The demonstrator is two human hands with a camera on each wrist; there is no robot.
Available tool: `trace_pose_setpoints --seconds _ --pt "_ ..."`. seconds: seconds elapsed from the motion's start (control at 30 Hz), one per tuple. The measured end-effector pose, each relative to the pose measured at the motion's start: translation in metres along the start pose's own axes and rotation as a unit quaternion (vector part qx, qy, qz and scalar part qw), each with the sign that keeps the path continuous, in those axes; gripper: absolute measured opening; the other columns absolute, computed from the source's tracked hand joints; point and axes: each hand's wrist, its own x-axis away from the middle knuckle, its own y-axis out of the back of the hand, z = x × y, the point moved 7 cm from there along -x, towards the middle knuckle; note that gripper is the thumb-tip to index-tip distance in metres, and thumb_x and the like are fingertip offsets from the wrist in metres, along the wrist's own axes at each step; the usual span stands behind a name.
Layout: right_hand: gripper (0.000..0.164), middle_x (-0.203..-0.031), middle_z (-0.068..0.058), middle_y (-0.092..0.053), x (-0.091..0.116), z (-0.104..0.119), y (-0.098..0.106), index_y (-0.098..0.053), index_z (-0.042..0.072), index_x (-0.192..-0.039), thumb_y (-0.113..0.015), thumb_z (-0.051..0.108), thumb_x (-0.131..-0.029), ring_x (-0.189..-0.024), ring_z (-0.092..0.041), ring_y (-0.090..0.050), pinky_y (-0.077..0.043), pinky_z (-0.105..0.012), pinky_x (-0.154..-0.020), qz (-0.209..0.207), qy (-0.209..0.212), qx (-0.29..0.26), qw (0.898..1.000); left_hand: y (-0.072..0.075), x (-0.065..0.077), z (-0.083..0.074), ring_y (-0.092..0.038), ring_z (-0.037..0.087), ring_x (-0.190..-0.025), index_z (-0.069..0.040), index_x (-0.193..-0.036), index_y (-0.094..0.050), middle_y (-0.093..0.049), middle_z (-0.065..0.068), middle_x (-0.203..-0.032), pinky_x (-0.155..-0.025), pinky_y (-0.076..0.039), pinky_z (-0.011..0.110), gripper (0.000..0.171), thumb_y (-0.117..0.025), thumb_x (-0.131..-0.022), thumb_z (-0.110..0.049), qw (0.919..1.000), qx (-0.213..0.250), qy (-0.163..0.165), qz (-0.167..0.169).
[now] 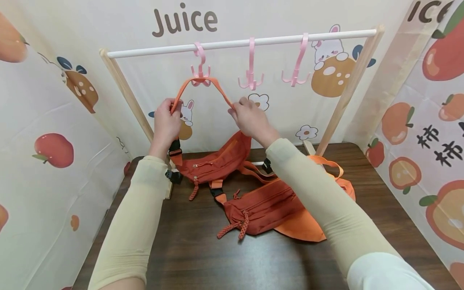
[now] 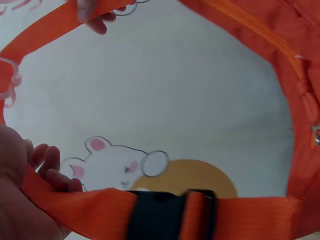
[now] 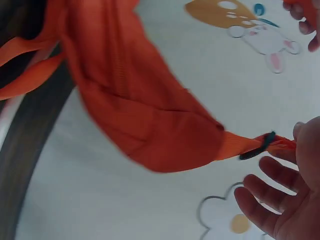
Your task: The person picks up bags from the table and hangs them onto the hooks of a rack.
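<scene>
An orange-red waist bag (image 1: 221,161) hangs tilted from its orange strap (image 1: 188,82), its lower part close to the table. My left hand (image 1: 168,125) grips the left side of the strap, above a black buckle (image 2: 165,215). On the other side my right hand (image 1: 253,121) pinches the strap between thumb and fingers. Between the hands the strap arches up to the prongs of the leftmost pink hook (image 1: 200,64). Whether it rests fully on the prongs I cannot tell. Zip pulls dangle from the bag's front.
A white rail (image 1: 224,45) on a wooden stand (image 1: 349,92) carries a middle hook (image 1: 251,64) and a right hook (image 1: 299,60). A second orange-red waist bag (image 1: 262,207) and an orange cloth item (image 1: 306,227) lie on the dark wooden table (image 1: 203,257), partly behind my right sleeve.
</scene>
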Motion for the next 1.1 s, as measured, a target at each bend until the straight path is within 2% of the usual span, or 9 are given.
trace_pose_setpoints --seconds 0.13,0.2,0.3,0.43,0.57,0.67,0.8,1.0,1.1 --pt "0.039 -0.097 -0.011 -0.056 0.003 -0.007 -0.015 -0.066 0.006 -0.113 -0.046 0.039 -0.115 -0.089 -0.029 -0.056 -0.056 -0.044 -0.073 0.010 0.009 0.038 0.999 -0.001 0.004 0.015 -0.054 0.025 -0.082 -0.005 -0.136 -0.062 -0.064 0.016 -0.105 -0.061 -0.042 0.028 0.034 -0.049 -0.114 -0.027 0.9998 -0.012 0.013 0.002" --pt "0.037 -0.091 -0.010 -0.058 0.004 -0.009 -0.021 -0.063 0.007 -0.108 -0.045 0.040 -0.115 -0.084 -0.028 -0.058 -0.056 -0.044 -0.072 0.020 0.004 0.030 0.999 -0.001 0.006 0.023 -0.055 0.024 -0.085 -0.004 -0.136 -0.062 -0.064 0.017 -0.107 -0.063 -0.044 0.028 0.035 -0.048 -0.115 -0.028 0.9998 -0.014 0.016 0.002" --pt "0.035 -0.084 -0.008 -0.059 0.004 -0.012 -0.028 -0.059 0.009 -0.104 -0.046 0.040 -0.115 -0.076 -0.026 -0.060 -0.053 -0.041 -0.069 0.033 -0.009 -0.010 0.999 -0.001 0.009 0.034 -0.058 0.025 -0.088 -0.003 -0.135 -0.062 -0.065 0.018 -0.107 -0.066 -0.045 0.031 0.035 -0.047 -0.115 -0.028 0.9997 -0.019 0.016 0.005" --pt "0.031 -0.081 -0.009 -0.059 0.003 -0.013 -0.033 -0.057 0.008 -0.104 -0.055 0.038 -0.112 -0.072 -0.026 -0.058 -0.049 -0.036 -0.066 0.031 -0.022 -0.082 0.996 -0.001 0.014 0.048 -0.058 0.029 -0.090 -0.001 -0.130 -0.062 -0.065 0.019 -0.107 -0.070 -0.044 0.035 0.034 -0.048 -0.115 -0.028 0.9990 -0.038 0.021 0.011" --pt "0.029 -0.081 -0.008 -0.059 0.002 -0.014 -0.037 -0.058 0.009 -0.106 -0.061 0.038 -0.110 -0.070 -0.024 -0.056 -0.046 -0.034 -0.064 0.027 -0.030 -0.135 0.990 -0.001 0.022 0.061 -0.055 0.032 -0.089 0.001 -0.126 -0.060 -0.058 0.018 -0.102 -0.071 -0.041 0.039 0.033 -0.051 -0.114 -0.028 0.9972 -0.060 0.042 0.017" --pt "0.027 -0.080 -0.007 -0.061 0.002 -0.013 -0.039 -0.060 0.010 -0.108 -0.065 0.037 -0.108 -0.069 -0.023 -0.056 -0.046 -0.034 -0.062 0.028 -0.033 -0.162 0.986 -0.003 0.026 0.067 -0.053 0.035 -0.088 0.002 -0.128 -0.059 -0.053 0.017 -0.099 -0.070 -0.039 0.040 0.037 -0.052 -0.114 -0.031 0.9956 -0.072 0.056 0.024" --pt "0.029 -0.082 -0.007 -0.063 0.002 -0.012 -0.043 -0.062 0.010 -0.113 -0.067 0.037 -0.107 -0.070 -0.023 -0.057 -0.047 -0.034 -0.062 0.031 -0.030 -0.179 0.983 -0.004 0.030 0.071 -0.054 0.035 -0.089 0.003 -0.129 -0.058 -0.055 0.017 -0.100 -0.072 -0.040 0.040 0.040 -0.051 -0.114 -0.033 0.9951 -0.078 0.056 0.026" --pt "0.041 -0.094 -0.007 -0.067 0.003 -0.010 -0.047 -0.061 0.008 -0.131 -0.065 0.041 -0.107 -0.079 -0.023 -0.060 -0.051 -0.035 -0.069 0.040 -0.028 -0.192 0.980 -0.006 0.034 0.076 -0.055 0.033 -0.088 0.002 -0.129 -0.057 -0.056 0.018 -0.103 -0.071 -0.042 0.039 0.035 -0.052 -0.114 -0.029 0.9968 -0.058 0.051 0.019" --pt "0.049 -0.099 -0.008 -0.069 0.004 -0.009 -0.049 -0.058 0.008 -0.141 -0.067 0.040 -0.106 -0.082 -0.023 -0.063 -0.053 -0.036 -0.072 0.048 -0.030 -0.207 0.977 -0.006 0.037 0.078 -0.052 0.032 -0.087 0.002 -0.130 -0.056 -0.055 0.019 -0.105 -0.070 -0.040 0.039 0.033 -0.053 -0.113 -0.026 0.9978 -0.045 0.047 0.010"
